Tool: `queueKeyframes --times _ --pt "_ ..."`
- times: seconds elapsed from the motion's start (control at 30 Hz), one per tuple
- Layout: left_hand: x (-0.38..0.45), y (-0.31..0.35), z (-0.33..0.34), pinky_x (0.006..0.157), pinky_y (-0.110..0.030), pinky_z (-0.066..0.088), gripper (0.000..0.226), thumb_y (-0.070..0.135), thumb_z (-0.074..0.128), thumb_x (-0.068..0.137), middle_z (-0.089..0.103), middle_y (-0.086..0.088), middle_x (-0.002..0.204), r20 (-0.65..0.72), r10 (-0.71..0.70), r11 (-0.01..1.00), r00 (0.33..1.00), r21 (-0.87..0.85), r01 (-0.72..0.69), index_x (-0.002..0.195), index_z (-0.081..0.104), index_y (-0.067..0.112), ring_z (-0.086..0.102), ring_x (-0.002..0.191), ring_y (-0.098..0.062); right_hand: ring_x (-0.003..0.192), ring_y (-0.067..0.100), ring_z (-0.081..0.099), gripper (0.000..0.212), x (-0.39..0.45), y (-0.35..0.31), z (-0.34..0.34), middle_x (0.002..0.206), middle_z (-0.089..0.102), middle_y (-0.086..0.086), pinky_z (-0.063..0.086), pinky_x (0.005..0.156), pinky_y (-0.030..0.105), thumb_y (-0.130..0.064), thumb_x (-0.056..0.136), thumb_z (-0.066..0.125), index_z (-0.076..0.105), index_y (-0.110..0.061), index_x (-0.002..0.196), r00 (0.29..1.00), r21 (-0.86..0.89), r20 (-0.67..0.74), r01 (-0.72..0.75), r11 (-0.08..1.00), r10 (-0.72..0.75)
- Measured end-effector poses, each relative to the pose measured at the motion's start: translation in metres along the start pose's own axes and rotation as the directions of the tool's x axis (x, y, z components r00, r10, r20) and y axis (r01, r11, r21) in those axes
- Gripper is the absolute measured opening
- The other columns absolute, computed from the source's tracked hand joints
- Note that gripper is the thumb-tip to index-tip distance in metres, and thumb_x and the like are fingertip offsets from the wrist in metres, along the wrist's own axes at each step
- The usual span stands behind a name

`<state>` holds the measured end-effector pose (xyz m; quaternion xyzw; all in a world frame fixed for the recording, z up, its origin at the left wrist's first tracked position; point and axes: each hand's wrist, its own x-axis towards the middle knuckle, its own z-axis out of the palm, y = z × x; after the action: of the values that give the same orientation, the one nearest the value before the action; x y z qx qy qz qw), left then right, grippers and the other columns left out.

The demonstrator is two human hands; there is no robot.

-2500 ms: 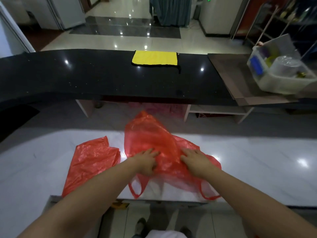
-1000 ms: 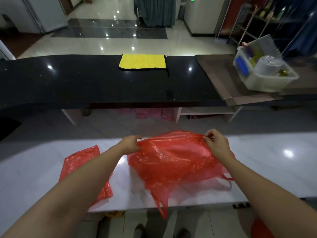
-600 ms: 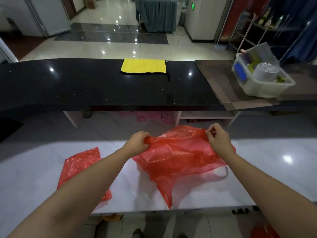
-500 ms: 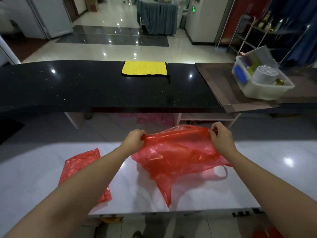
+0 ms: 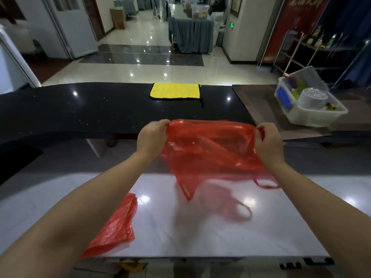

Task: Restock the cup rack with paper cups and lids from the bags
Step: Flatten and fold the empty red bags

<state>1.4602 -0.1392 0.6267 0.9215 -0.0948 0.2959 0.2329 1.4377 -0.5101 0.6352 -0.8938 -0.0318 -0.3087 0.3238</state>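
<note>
While a thin, translucent red plastic carrier bag [image 5: 208, 151] hangs stretched between them above the glossy white marble-look counter [image 5: 261, 227], the person's left hand [image 5: 152, 137] and right hand [image 5: 268, 143] each grip one end of its upper edge, fingers curled tight into the film. The bag sags limp and see-through, its loop handles dangling, and appears to hold nothing. A second crumpled red plastic bag [image 5: 115, 227] lies flat near the counter's front left edge, well apart from the first. Judging by the two slack bags, the unpacking looks finished or nearly so. Whether the restocking itself is complete cannot be told, since no cup rack, paper cups or lids appear anywhere in view. Beyond, a folded yellow cloth [image 5: 175, 90] rests on the black speckled bar top [image 5: 80, 109], and a clear plastic tub [image 5: 313, 113] of hard-to-identify items sits at far right. The lower bag is motion-blurred.
</note>
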Motion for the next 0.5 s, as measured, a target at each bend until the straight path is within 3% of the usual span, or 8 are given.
queueKeyframes --times 0.07,0.1,0.17,0.2,0.23,0.27,0.37,0.5 --pt "-0.014 -0.002 -0.002 0.090 -0.041 0.048 0.019 0.009 0.058 0.097 0.073 -0.006 0.111 -0.267 0.279 0.959 0.922 0.036 -0.280 0.107 0.074 0.012 0.063 0.104 -0.030 0.114 0.029 0.056 0.002 -0.016 -0.004 0.005 0.121 0.056 0.018 0.045 0.097 0.036 -0.003 0.099 0.053 0.052 -0.003 0.102 0.974 0.056 -0.132 0.194 0.979 -0.185" --pt "-0.031 -0.008 0.003 0.091 -0.042 0.046 0.016 0.006 0.061 0.094 0.071 -0.006 0.113 -0.219 0.409 0.912 0.886 0.073 -0.403 0.103 0.073 0.012 0.060 0.106 -0.030 0.124 0.029 0.052 0.007 -0.033 0.003 0.012 0.132 0.054 0.021 0.040 0.106 0.033 -0.002 0.099 0.052 0.053 -0.002 0.106 0.966 0.034 -0.080 0.249 0.968 -0.246" --pt "-0.080 -0.027 0.019 0.084 -0.042 0.050 0.023 0.001 0.066 0.082 0.069 -0.006 0.104 0.238 0.542 0.817 0.806 0.072 -0.571 0.098 0.071 0.017 0.063 0.098 -0.032 0.129 0.030 0.052 0.029 -0.079 0.021 0.025 0.142 0.052 0.019 0.038 0.111 0.031 -0.009 0.100 0.048 0.049 -0.014 0.129 0.910 -0.105 0.376 0.228 0.968 -0.173" --pt "-0.108 -0.035 0.028 0.079 -0.041 0.053 0.029 0.000 0.066 0.078 0.070 -0.005 0.101 0.537 0.472 0.802 0.699 0.067 -0.593 0.098 0.071 0.021 0.066 0.093 -0.032 0.125 0.031 0.056 0.038 -0.107 0.030 0.029 0.141 0.054 0.016 0.042 0.105 0.034 -0.012 0.101 0.045 0.042 -0.021 0.138 0.731 -0.253 0.682 0.248 0.935 -0.009" --pt "-0.133 -0.043 0.035 0.076 -0.039 0.055 0.031 0.001 0.063 0.077 0.071 -0.003 0.099 0.743 0.348 0.796 0.571 0.087 -0.599 0.098 0.071 0.022 0.069 0.091 -0.031 0.121 0.032 0.058 0.041 -0.135 0.039 0.032 0.138 0.056 0.014 0.045 0.099 0.035 -0.013 0.101 0.043 0.040 -0.023 0.141 0.483 -0.372 0.853 0.294 0.880 0.199" --pt "-0.153 -0.047 0.041 0.075 -0.037 0.055 0.029 0.004 0.061 0.078 0.071 -0.001 0.098 0.831 0.259 0.793 0.492 0.108 -0.599 0.098 0.070 0.023 0.069 0.091 -0.028 0.118 0.030 0.058 0.038 -0.159 0.048 0.036 0.135 0.057 0.013 0.046 0.095 0.035 -0.014 0.101 0.041 0.046 -0.019 0.138 0.316 -0.429 0.889 0.322 0.844 0.331" --pt "-0.186 -0.050 0.050 0.076 -0.033 0.053 0.021 0.013 0.063 0.080 0.068 0.008 0.096 0.880 0.190 0.829 0.435 0.093 -0.551 0.095 0.066 0.028 0.066 0.094 -0.020 0.105 0.024 0.061 0.022 -0.189 0.059 0.044 0.120 0.062 0.006 0.049 0.089 0.034 -0.017 0.097 0.042 0.059 -0.017 0.112 0.294 -0.441 0.886 0.304 0.844 0.358" --pt "-0.205 -0.033 0.046 0.088 -0.034 0.049 0.022 0.031 0.051 0.088 0.068 0.003 0.099 0.908 0.205 0.863 0.365 0.008 -0.506 0.098 0.069 0.023 0.060 0.095 -0.021 0.090 0.020 0.054 0.012 -0.193 0.056 0.041 0.107 0.058 0.005 0.042 0.078 0.030 -0.023 0.096 0.046 0.057 -0.020 0.100 0.212 -0.368 0.922 0.234 0.900 0.323"
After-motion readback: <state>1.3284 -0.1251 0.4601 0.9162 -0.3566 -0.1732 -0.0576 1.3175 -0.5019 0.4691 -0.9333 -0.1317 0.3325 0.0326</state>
